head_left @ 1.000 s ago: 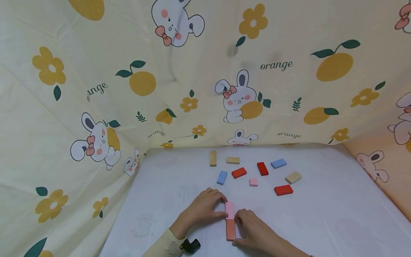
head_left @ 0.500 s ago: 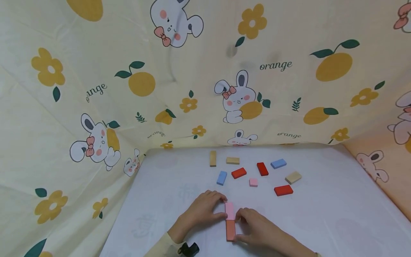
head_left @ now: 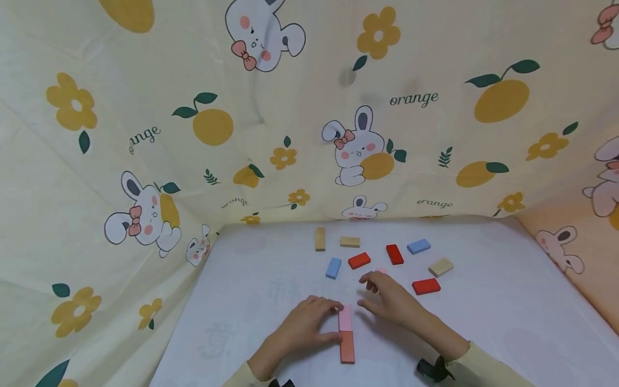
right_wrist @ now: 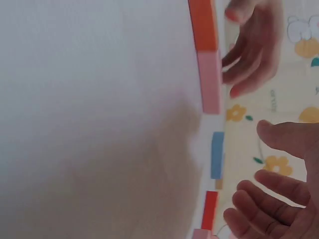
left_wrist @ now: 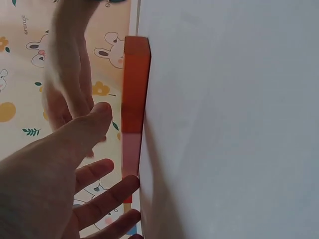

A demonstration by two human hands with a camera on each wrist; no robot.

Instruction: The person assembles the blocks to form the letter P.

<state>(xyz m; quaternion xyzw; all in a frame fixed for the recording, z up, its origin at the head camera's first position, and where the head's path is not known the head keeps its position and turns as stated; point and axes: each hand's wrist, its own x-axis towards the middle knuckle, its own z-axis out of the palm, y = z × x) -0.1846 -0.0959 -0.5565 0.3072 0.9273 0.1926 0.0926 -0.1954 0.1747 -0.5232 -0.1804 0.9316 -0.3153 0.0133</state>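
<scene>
A pink block (head_left: 345,317) and an orange block (head_left: 347,348) lie end to end in a line on the white table. My left hand (head_left: 306,327) is at their left side; its fingertips are by the pink block and its thumb is near where the two meet. In the left wrist view its fingers look spread and fairly straight beside the orange block (left_wrist: 135,92). To the right and farther forward, my right hand (head_left: 393,302) holds nothing, fingers loosely bent and thumb apart. It partly covers a small pink block (head_left: 381,270).
Farther back lie red blocks (head_left: 359,261), blue blocks (head_left: 333,268) and tan blocks (head_left: 350,242), scattered apart. Another red block (head_left: 426,286) lies right of my right hand. A printed cloth (head_left: 290,123) hangs behind the table.
My right hand has left the orange block's right side and moved forward to the small pink block. My left hand has slid slightly back toward me. The two joined blocks stay put.
</scene>
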